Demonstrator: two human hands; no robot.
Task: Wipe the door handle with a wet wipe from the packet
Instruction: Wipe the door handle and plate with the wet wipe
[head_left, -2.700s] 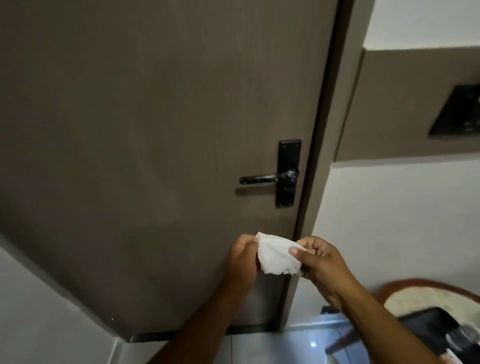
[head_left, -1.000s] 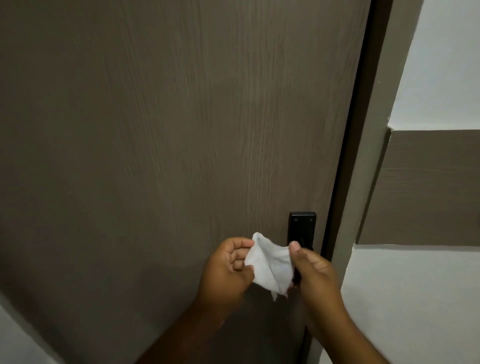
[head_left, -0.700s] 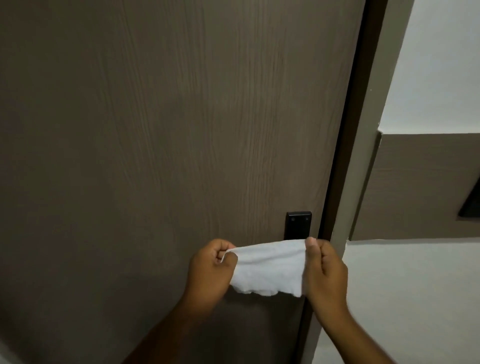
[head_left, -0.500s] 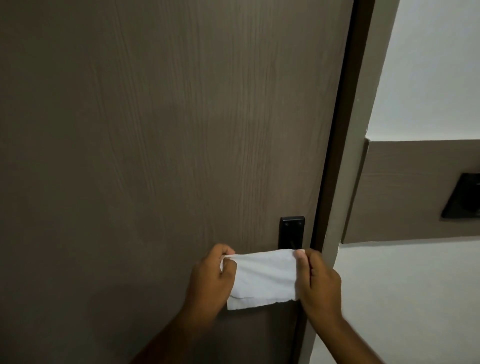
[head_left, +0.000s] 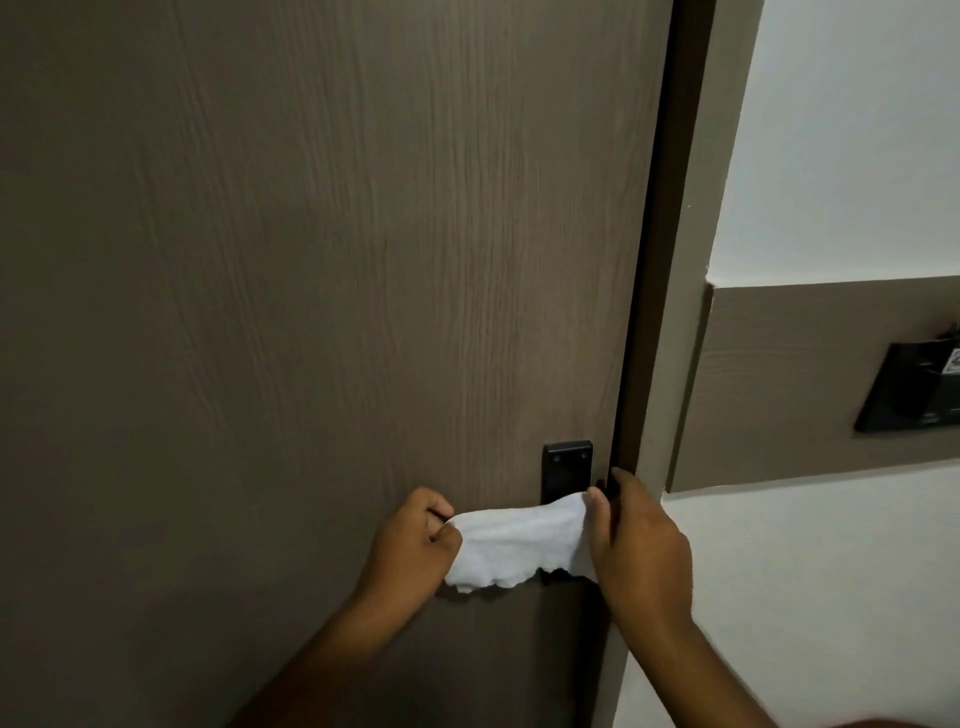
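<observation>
Over on the left, a broad brown wood-grain door (head_left: 311, 312) fills most of the view. Low down, the left hand (head_left: 415, 545) comes up from the bottom edge, fingers curled shut, pinching the left end of a white wet wipe (head_left: 514, 545) between thumb and forefinger. The wipe stretches sideways from that pinch, pulled out into a wide band, its lower hem ragged and hanging loose. It lies right across the front of the door handle, so the lever itself is hidden behind the cloth; I cannot tell if the wipe is pressing on it or just draped in front. Only the black backplate (head_left: 566, 470) shows, its top poking up above the wipe and a small dark sliver peeking below the hem. Moving right, the right hand (head_left: 639, 551) has the wipe's other end clamped under its thumb, fingers folded around the cloth, fingertips up near the dark door edge. So both hands are closed on the same wipe, one at each end, the handle area between them. Further right stands the pale door frame (head_left: 691, 312), then a white wall (head_left: 841, 130) with a brown panel, and on that panel a black wall plate (head_left: 914, 387) at the far right.
</observation>
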